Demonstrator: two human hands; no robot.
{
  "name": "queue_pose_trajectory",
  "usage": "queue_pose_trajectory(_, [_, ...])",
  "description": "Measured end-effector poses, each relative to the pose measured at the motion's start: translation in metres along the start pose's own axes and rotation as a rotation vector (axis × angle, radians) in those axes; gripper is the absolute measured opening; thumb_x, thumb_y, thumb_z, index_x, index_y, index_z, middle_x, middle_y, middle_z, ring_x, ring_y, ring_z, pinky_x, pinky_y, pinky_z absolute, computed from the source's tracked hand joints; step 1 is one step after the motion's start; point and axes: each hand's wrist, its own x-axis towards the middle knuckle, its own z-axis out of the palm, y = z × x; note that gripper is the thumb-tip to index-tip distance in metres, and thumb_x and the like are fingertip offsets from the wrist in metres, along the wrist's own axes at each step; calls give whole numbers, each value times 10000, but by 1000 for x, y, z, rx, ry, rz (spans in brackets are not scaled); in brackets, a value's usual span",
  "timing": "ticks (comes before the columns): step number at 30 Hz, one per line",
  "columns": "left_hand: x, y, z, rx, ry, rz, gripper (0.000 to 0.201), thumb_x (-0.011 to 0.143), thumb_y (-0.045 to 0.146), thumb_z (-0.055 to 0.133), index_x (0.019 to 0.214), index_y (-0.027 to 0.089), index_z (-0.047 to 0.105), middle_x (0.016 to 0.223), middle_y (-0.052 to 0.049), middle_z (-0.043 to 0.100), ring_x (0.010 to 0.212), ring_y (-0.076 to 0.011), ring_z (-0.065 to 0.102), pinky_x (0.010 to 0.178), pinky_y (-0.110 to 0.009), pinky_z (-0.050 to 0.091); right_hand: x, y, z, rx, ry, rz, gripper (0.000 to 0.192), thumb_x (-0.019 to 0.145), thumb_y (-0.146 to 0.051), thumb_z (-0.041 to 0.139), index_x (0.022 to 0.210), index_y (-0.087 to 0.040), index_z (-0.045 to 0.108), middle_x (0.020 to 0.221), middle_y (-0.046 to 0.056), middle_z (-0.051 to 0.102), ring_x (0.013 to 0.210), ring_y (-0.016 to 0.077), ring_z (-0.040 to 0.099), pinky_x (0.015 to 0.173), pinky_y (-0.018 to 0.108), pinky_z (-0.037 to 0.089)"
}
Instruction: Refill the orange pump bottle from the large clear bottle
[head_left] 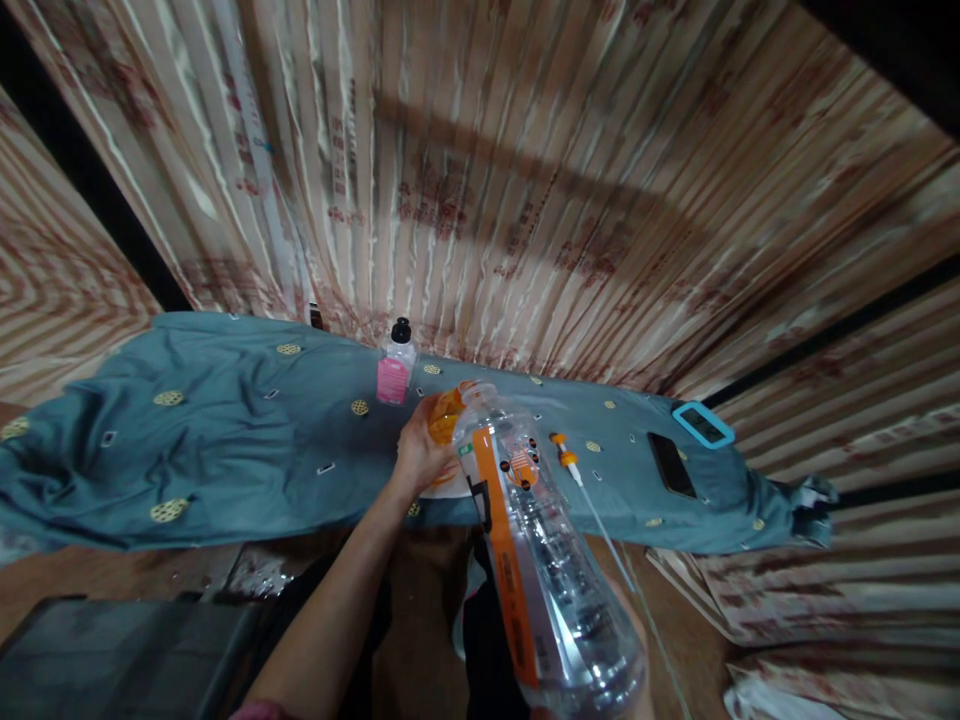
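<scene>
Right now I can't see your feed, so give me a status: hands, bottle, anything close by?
Left hand gripping orange cap end of clear bottle. Right hand under bottle base, mostly hidden. Bottle tilted over teal cloth. Small pink-label bottle, syringe nearby.

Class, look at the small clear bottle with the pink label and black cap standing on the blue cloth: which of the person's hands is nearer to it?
Left. The left hand is just below-right of the small pink-labelled bottle; the right hand is far lower.

Teal cloth (225, 440) with gold dots, striped beige-red curtain (525, 180), clear bottle (540, 560) with orange label.
</scene>
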Motion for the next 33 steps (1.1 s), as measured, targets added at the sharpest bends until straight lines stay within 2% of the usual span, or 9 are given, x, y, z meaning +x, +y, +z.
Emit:
queue_pose_trajectory(4, [-1, 2, 0, 28, 10, 9, 560, 670, 396, 821, 1161, 188, 650, 1162, -129, 785, 1096, -344, 765, 1027, -482, 602, 2, 8, 2, -4, -32, -1, 390, 813, -434, 847, 1151, -258, 766, 961, 44, 789, 869, 278, 790, 782, 422, 688])
queue_pose_trajectory(9, [-1, 5, 0, 27, 19, 17, 530, 700, 414, 792, 1153, 181, 644, 1152, -134, 786, 1056, -335, 774, 988, -478, 617, 6, 20, 3, 14, -70, 10, 407, 776, -430, 882, 1124, -244, 781, 904, 47, 793, 809, 276, 789, 720, 405, 692])
queue_pose_trajectory(12, [-1, 3, 1, 22, 10, 19, 526, 711, 420, 784, 1155, 176, 640, 1130, -130, 790, 1055, -332, 775, 982, -474, 620, 23, 27, -1, 32, -67, 0, 309, 812, -496, 841, 974, -238, 789, 808, 32, 768, 693, 242, 765, 696, 413, 695])
queue_pose_trajectory(16, [0, 1, 0, 48, 12, 31, 533, 709, 443, 779, 1152, 181, 643, 1145, -129, 789, 1084, -343, 766, 996, -484, 611, 42, 31, -7, 42, -45, -24, 356, 881, -567, 756, 832, -215, 737, 716, 7, 732, 592, 181, 712, 699, 432, 692])
queue_pose_trajectory(19, [0, 0, -1, 70, 5, 51, 529, 712, 446, 773, 1155, 188, 645, 1126, -126, 788, 1070, -344, 765, 991, -485, 607, 33, 25, -3, 30, -24, -36, 322, 838, -512, 825, 926, -209, 759, 781, 20, 762, 685, 201, 750, 774, 465, 694])
queue_pose_trajectory(22, [0, 0, -2, 74, 0, 47, 540, 707, 443, 779, 1168, 198, 645, 1128, -123, 786, 1067, -348, 764, 990, -486, 606, 13, 17, 4, 18, -13, -45, 352, 817, -453, 851, 1090, -244, 775, 866, 41, 787, 772, 246, 780, 750, 435, 703])
queue_pose_trajectory(25, [0, -2, -3, 89, -8, 52, 536, 707, 434, 784, 1173, 204, 652, 1131, -116, 787, 1079, -352, 763, 1003, -495, 603, 0, 16, 9, 10, -16, -61, 397, 804, -446, 858, 1148, -267, 774, 855, 35, 784, 760, 266, 782, 742, 431, 706])
queue_pose_trajectory(29, [-1, -4, -3, 103, -8, 37, 550, 691, 418, 795, 1177, 205, 652, 1137, -118, 786, 1094, -368, 762, 1035, -529, 590, 12, 30, 2, 5, -15, -105, 487, 692, -483, 929, 1112, -285, 785, 821, 32, 756, 900, 325, 785, 821, 489, 696])
queue_pose_trajectory(33, [-1, -4, -1, 70, -2, 19, 590, 695, 443, 787, 1206, 188, 639, 1164, -134, 779, 1112, -371, 757, 1038, -530, 590, 34, 53, -14, 13, -40, -136, 408, 697, -531, 914, 974, -259, 790, 759, 31, 713, 942, 337, 765, 872, 531, 671])
